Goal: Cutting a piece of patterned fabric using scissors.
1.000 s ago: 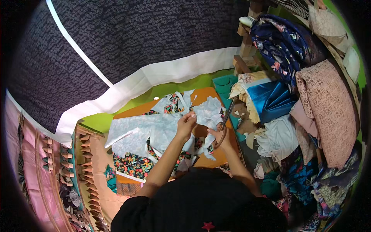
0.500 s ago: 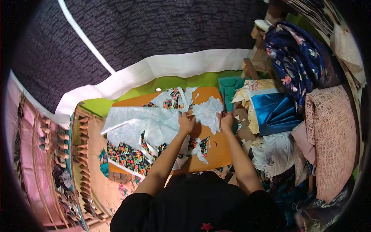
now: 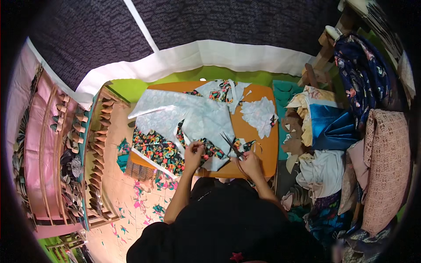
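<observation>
My right hand is closed around a pair of dark scissors near the front edge of the orange table. Their blades are parted and point away to the left, over the cloth. To its left, my left hand has its fingers pinched at the near edge of the floral fabric, which is black with bright flowers. A large pale sheet of fabric overlies much of the floral cloth. Farther right lies a crumpled pile of pale cut pieces, apart from both hands.
Shoe lasts fill a wooden rack at the left. Folded blue satin, a white cloth and a pink lace cloth are stacked at the right. Colourful scraps litter the floor. A dark patterned curtain hangs beyond the table.
Both hands have drawn back toward me from the far middle of the table. The scissors have left the pale cut pieces, and their blades now stand apart over the floral cloth.
</observation>
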`<state>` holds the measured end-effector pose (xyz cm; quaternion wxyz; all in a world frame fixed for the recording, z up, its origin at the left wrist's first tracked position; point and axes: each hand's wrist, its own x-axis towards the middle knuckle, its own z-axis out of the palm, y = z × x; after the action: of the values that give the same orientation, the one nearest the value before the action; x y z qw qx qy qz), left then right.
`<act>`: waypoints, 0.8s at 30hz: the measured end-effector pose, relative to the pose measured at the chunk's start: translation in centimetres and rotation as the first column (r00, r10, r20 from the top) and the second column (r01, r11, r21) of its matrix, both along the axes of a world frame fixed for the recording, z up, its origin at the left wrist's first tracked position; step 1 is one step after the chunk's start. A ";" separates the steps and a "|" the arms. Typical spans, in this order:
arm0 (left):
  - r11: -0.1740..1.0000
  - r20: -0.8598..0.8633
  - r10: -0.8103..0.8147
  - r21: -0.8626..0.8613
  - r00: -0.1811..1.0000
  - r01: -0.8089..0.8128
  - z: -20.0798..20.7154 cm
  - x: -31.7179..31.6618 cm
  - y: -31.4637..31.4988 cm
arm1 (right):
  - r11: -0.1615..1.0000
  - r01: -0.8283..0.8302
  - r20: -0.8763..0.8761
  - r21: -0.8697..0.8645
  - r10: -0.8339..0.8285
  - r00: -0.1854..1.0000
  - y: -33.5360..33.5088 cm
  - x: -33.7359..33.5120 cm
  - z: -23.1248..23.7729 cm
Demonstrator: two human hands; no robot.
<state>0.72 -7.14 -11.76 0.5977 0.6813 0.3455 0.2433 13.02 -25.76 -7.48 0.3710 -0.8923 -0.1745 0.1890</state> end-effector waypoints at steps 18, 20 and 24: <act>0.964 -0.310 -0.198 0.109 0.930 0.242 -2.1 -5.1 10.9 | 0.923 0.154 -0.372 0.351 -0.013 0.928 7.2 -6.5 -4.9; 0.922 -0.361 -0.154 0.281 0.920 0.265 -3.3 -3.8 10.3 | 0.876 0.219 -0.434 0.430 -0.013 0.901 9.6 -7.8 -3.7; 0.769 -0.543 -0.124 0.476 0.831 0.426 -4.4 -1.9 10.5 | 0.910 0.209 -0.409 0.359 -0.048 0.911 12.3 -8.0 -5.8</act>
<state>-1.16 3.35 -16.15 0.2863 0.9125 0.2847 0.0658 5.04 -13.43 -13.29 0.5822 -0.7528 -0.0709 0.2988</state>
